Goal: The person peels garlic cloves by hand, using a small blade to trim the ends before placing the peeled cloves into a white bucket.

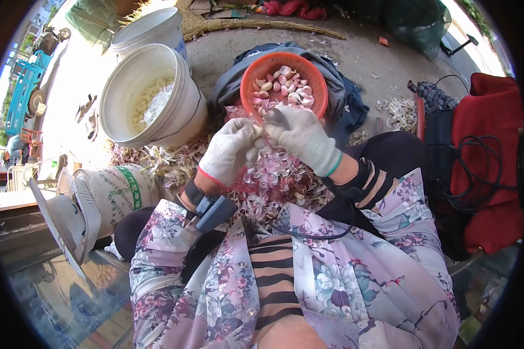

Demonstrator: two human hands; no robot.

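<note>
My left hand [232, 146], in a white glove with a red cuff, is closed around a pale garlic clove [257, 131]. My right hand [304, 136], gloved in white with a teal cuff, pinches the same clove from the other side; a small dark tool [276, 118] shows at its fingers. Both hands meet just in front of an orange basket [246, 93] that holds pink and white garlic cloves [285, 85]. Loose garlic skins [273, 174] lie below the hands, between the knees.
At the left stand a white bucket [113, 119] with peeled cloves in liquid and another bucket [125, 38] behind it. A printed sack [119, 192] is at the lower left. Red cloth [489, 174] and black cables lie at the right.
</note>
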